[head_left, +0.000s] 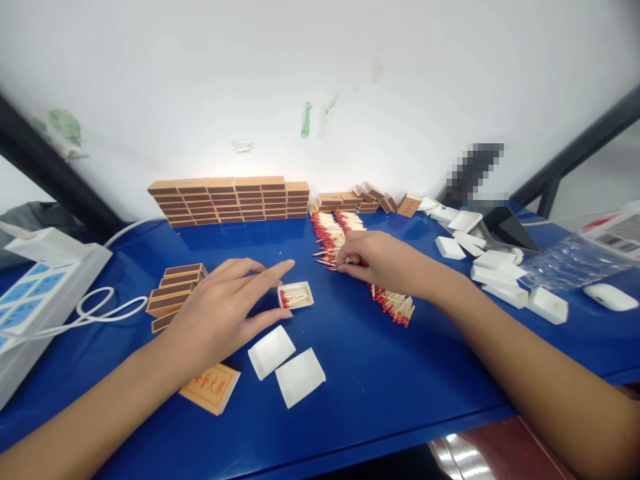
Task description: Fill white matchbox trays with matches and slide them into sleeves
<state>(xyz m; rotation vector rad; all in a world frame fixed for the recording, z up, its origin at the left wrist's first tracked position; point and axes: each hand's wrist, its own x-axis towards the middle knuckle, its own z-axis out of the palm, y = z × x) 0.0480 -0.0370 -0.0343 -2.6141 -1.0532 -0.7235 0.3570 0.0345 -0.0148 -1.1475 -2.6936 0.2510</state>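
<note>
- Pinching at a long spread of red-headed wooden matches (327, 230), a person's right hand (377, 260) works over a glossy blue worktop (390, 380); its thumb and fingers are drawn together, but whether that grip has caught any match cannot be told.
- At centre, a small white cardboard tray partly filled with matches (295, 297) sits beside the left hand (235, 300), whose grip is spread wide, index finger above the tray's left end and thumb below it; contact with the tray is unclear.
- A smaller heap of matches (395, 305) lies just below the right wrist.
- Nearer the front edge, two more white cardboard trays (271, 352) lie side by side, next to an orange matchbox sleeve with red characters (213, 390) partly covered by the left forearm.
- Against the white wall (350, 80) stands a neat stack of orange-and-brown matchboxes (220, 200), with a looser row of matchboxes (345, 199) to its right.
- More brown-sided matchboxes (173, 297) stand behind the left wrist, near a white power strip with blue panels (43, 287).
- At far right, scattered white trays (500, 275) lie near clear plastic packaging (575, 260).
</note>
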